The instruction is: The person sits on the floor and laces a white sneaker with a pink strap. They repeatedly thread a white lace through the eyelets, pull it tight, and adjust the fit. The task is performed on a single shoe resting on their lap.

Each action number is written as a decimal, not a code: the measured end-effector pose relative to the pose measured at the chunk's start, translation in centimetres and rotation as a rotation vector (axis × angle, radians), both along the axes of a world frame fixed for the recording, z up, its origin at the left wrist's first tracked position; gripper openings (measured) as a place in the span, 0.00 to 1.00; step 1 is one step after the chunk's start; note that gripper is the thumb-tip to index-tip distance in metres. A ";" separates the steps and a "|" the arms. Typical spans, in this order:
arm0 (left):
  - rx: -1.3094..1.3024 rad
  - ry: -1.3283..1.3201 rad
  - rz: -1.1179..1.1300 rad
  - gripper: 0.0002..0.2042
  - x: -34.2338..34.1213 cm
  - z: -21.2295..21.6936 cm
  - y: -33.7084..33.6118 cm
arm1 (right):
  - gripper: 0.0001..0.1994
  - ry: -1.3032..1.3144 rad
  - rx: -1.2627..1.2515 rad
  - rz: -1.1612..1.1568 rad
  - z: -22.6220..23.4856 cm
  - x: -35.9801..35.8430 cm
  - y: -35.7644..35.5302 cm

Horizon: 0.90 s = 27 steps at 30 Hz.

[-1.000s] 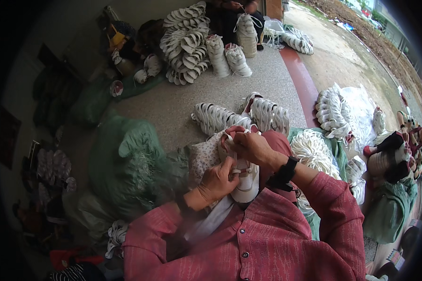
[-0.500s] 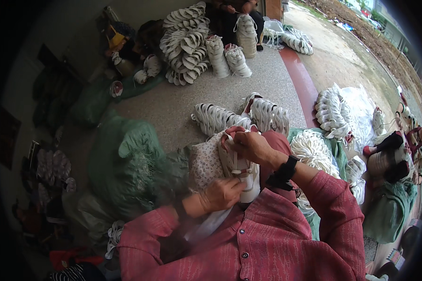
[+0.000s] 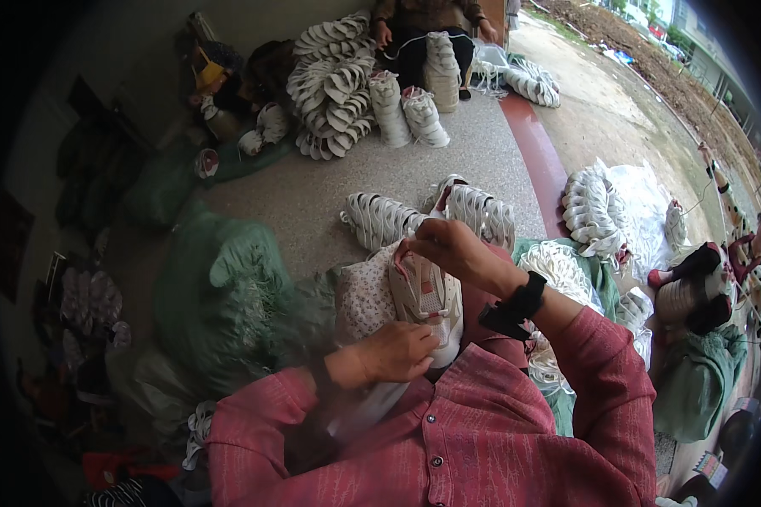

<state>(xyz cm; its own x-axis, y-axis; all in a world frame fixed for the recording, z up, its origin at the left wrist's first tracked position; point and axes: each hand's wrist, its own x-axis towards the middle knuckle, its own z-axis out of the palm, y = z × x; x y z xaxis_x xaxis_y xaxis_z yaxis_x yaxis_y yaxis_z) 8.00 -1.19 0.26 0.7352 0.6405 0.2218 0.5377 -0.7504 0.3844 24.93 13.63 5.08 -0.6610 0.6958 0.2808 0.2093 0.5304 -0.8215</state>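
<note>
The speckled grey stone floor (image 3: 313, 198) spreads out ahead, edged by a dark red strip (image 3: 537, 173) beside bare ground. A big crumpled green plastic sack (image 3: 228, 291) lies at the person's left, close against the lap. At the far end rises a tall heap of stacked white shoe soles (image 3: 334, 84), and behind it a seated person in dark clothes (image 3: 423, 25) has further white bundles by the feet. Two bundles of white shoe uppers (image 3: 431, 215) lie on the floor just beyond the hands, and another white pile on a pale sheet (image 3: 600, 207) lies to the right, with more white pieces on green cloth (image 3: 566, 270) near the right elbow.

In the lap, over a pale dotted cloth (image 3: 364, 296), sits a white sports shoe with pink lining (image 3: 427, 300), toe towards the body and opening away. The left hand (image 3: 393, 351) is closed around its near end from the left side. The right hand (image 3: 452, 249), with a black band on its wrist (image 3: 511, 308), has its fingers pinched together at the shoe's far opening, hiding what they grip there.
</note>
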 end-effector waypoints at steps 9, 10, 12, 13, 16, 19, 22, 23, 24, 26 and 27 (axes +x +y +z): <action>0.043 -0.316 0.593 0.29 -3.3 0.1 4.8 | 0.10 0.384 -0.559 0.144 13.9 4.5 -2.1; 0.082 -0.318 0.602 0.32 -3.2 -0.4 5.0 | 0.10 0.390 -0.519 0.116 16.1 4.4 -2.8; -0.097 -0.317 0.628 0.48 -2.7 -1.1 4.9 | 0.11 0.383 -0.349 0.138 20.1 4.2 -3.6; -0.161 -0.316 0.645 0.51 -2.3 -0.9 4.9 | 0.12 0.378 -0.272 0.121 22.2 4.0 -3.9; -0.285 -0.326 0.646 0.60 -1.8 -0.7 5.3 | 0.16 0.389 -0.013 0.165 29.2 4.0 -4.0; -0.216 -0.271 0.684 0.61 -2.6 -0.6 3.9 | 0.14 0.437 0.175 0.488 37.3 3.8 -3.3; -0.048 -0.145 0.452 0.60 1.1 0.2 5.5 | 0.11 0.515 0.385 0.230 44.5 5.3 -8.4; 0.038 -0.061 0.431 0.59 0.9 -0.7 5.5 | 0.11 0.545 0.408 0.112 44.7 3.5 -9.9; 0.122 0.024 0.403 0.59 0.9 -1.4 5.6 | 0.12 0.538 0.419 0.130 44.7 2.3 -10.8; 0.041 0.061 0.413 0.57 1.3 -1.8 5.2 | 0.12 0.518 0.438 0.156 44.6 0.8 -11.9; 0.014 0.166 0.441 0.55 1.5 -2.0 5.0 | 0.12 0.440 0.464 0.241 44.4 0.6 -11.7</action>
